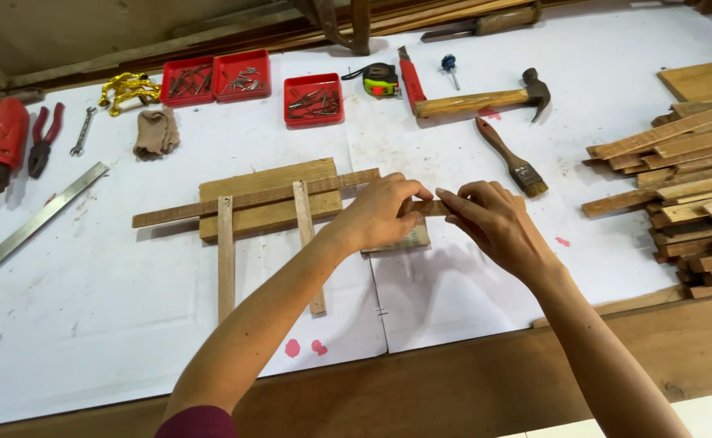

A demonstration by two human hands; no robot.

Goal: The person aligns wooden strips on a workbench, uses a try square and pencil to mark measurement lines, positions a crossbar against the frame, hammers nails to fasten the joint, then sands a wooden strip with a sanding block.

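Here, both hands pinch one long wooden strip (250, 197).
Left hand (380, 212) and right hand (494, 223) fingers close on its 3 o'clock end; bare worktop (105, 300) lies at 6 o'clock, stacked slats (680, 178) crowd 3 o'clock.

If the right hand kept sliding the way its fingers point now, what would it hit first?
The right hand points left along the long wooden strip. It would most likely meet the left hand first, whose fingers sit on the same strip right beside it, nearly touching.

Bare paper (129, 316) nearside; slat pile (680, 186) rightward
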